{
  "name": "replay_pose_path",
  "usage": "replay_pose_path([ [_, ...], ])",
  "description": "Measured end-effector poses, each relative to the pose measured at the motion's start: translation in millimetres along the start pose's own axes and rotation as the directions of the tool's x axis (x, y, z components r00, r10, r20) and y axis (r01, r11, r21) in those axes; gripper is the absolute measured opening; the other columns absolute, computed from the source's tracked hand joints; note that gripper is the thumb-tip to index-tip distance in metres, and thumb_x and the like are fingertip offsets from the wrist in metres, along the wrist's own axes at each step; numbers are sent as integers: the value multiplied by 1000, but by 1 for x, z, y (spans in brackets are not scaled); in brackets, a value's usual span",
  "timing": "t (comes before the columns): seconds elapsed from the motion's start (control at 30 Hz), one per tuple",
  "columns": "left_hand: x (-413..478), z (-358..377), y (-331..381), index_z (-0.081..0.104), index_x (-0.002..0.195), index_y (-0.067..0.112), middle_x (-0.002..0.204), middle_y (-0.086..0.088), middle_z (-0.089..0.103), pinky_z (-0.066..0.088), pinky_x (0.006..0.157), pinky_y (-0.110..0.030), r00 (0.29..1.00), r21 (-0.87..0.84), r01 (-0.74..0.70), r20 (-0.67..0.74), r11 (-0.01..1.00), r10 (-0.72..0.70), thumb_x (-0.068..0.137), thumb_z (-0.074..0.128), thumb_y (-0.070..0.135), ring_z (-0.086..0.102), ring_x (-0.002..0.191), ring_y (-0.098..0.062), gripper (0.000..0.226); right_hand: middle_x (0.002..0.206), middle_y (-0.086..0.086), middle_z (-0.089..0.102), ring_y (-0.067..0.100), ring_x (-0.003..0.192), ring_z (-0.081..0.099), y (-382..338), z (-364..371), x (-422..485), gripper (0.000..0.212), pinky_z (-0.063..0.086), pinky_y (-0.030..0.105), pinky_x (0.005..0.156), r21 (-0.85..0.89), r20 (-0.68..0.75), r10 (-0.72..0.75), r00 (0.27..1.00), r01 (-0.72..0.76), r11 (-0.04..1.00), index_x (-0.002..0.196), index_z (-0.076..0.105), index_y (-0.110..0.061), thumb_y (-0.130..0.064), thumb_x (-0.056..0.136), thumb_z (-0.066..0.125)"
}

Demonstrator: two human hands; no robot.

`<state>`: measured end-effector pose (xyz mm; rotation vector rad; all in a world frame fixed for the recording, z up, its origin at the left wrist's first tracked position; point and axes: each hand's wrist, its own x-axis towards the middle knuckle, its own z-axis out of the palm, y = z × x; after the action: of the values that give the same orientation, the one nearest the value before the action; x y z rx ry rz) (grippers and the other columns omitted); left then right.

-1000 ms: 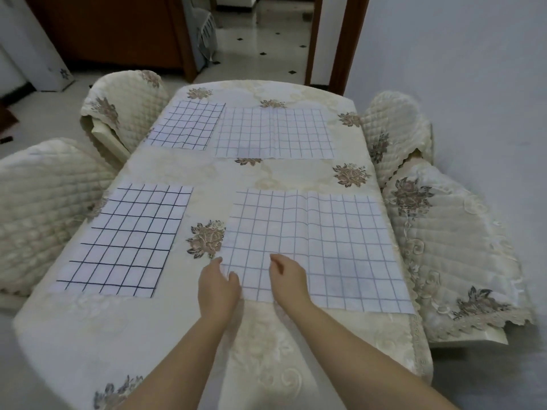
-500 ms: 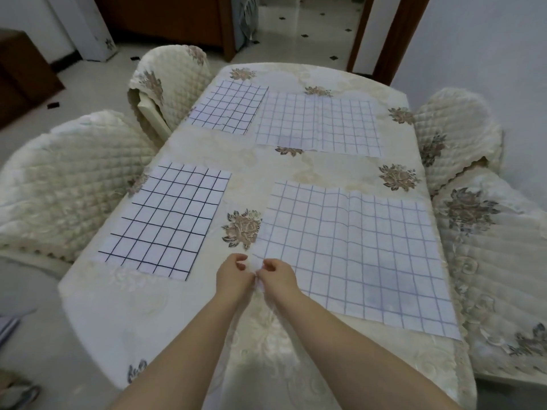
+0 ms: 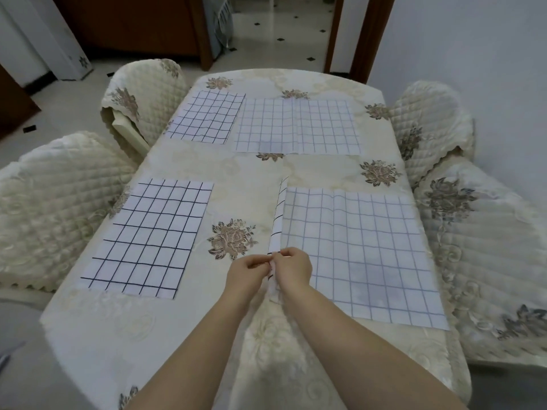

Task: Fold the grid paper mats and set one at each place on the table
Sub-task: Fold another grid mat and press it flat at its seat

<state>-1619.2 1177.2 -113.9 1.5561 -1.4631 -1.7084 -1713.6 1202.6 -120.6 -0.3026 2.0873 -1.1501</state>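
A wide unfolded grid paper mat (image 3: 358, 253) lies at the near right of the table (image 3: 183, 327). Its left edge is lifted and turned up, showing a dark-lined strip (image 3: 278, 220). My left hand (image 3: 245, 276) and my right hand (image 3: 293, 269) meet at the mat's near left corner and both pinch that raised edge. A folded dark-lined mat (image 3: 151, 238) lies flat at the near left. Another folded mat (image 3: 207, 116) sits at the far left, with a second wide unfolded mat (image 3: 299, 125) beside it at the far right.
Quilted cream chairs stand on both sides: two on the left (image 3: 53, 196) (image 3: 142, 93) and two on the right (image 3: 432, 125) (image 3: 488, 255). The cloth carries flower prints (image 3: 232, 238). A doorway and tiled floor (image 3: 281, 34) lie beyond the far end.
My hands came together at the near right mat's left corner, took hold of it and lifted its left edge off the table. The view has shifted slightly.
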Motion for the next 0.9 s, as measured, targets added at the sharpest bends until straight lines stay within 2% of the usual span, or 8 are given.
replay_pose_path([
  [0.1,6,9,4,71,99,15,91,0,69,54,83,-32,997,-40,-5,-72,999,3,85,62,5,64,89,-17,19,67,-1,60,18,66,55,-8,-24,1,14,46,28,64,-5,-36,-66,997,66,998,70,61,-15,-18,83,62],
  [0.2,8,26,11,68,112,9,100,0,66,50,96,-36,999,-46,-22,-51,999,20,87,63,8,61,96,-16,26,65,-1,59,17,65,52,-11,-55,3,14,42,26,62,62,-55,-94,994,97,993,68,62,-13,-16,82,63],
  [0.4,7,68,17,64,118,9,113,-6,65,48,99,-37,998,-77,10,69,997,-5,88,63,11,60,106,-21,30,68,3,61,16,63,53,-1,-126,8,10,43,23,57,195,-112,-39,993,60,979,79,68,-5,-13,81,63],
  [0.57,2,100,14,66,114,14,114,-5,67,47,103,-43,993,-57,18,119,998,-11,85,66,14,61,111,-22,28,65,3,57,17,61,50,22,-181,20,11,41,21,53,235,-187,13,982,32,972,71,64,-9,-10,82,63],
  [0.7,-4,121,13,66,115,13,115,-5,66,46,104,-43,990,-44,15,140,999,-9,87,64,12,61,112,-22,28,72,7,55,16,66,48,43,-218,29,9,38,20,51,265,-224,74,972,-13,964,75,63,-10,-10,83,61],
  [0.9,-8,143,7,65,115,11,114,-9,66,46,103,-43,991,1,11,131,1000,-11,87,64,9,60,112,-25,27,79,10,50,18,70,44,73,-255,41,8,32,22,52,337,-255,151,955,-59,940,80,63,-1,-5,84,58],
])
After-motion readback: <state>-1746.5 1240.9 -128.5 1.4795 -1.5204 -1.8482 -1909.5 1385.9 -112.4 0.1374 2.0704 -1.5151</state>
